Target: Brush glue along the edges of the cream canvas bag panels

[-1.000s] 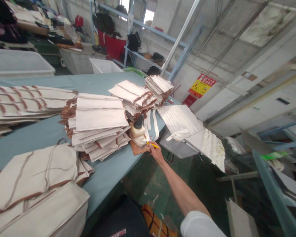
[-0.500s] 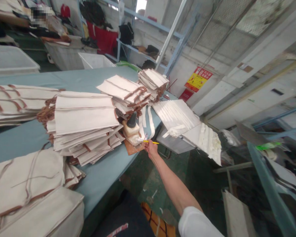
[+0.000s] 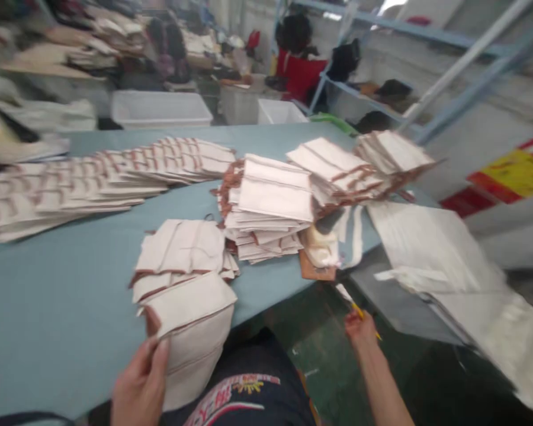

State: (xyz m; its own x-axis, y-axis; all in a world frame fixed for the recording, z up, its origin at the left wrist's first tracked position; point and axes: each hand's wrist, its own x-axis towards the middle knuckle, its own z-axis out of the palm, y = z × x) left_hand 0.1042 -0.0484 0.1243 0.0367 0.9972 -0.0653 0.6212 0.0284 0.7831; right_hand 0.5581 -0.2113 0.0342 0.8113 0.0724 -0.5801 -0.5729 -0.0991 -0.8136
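My left hand [image 3: 143, 376] pinches the edge of a cream fabric panel [image 3: 198, 337] with brown trim, thumb on top. The panel hangs off the table's near edge in front of my apron. In my right hand [image 3: 359, 327] is a thin yellow-handled brush [image 3: 345, 292], its white-coated tip pointing up toward the table. The hand is out over the floor, fingers closed round the handle. Beyond the tip, a glue-smeared cream container [image 3: 322, 247] sits on a brown board [image 3: 313, 270] at the table edge. A small stack of panels [image 3: 182, 248] lies just behind the held one.
A taller stack of panels [image 3: 275, 192] stands mid-table, with further stacks [image 3: 324, 160] behind it. A long overlapping row of panels [image 3: 93, 183] runs along the left of the blue-green table [image 3: 89, 296]. White-covered boards [image 3: 435, 242] stand to the right, beside the table edge.
My right hand has drawn the brush back from the container toward me. The view has swung left, and my left hand with the fabric panel is now visible.
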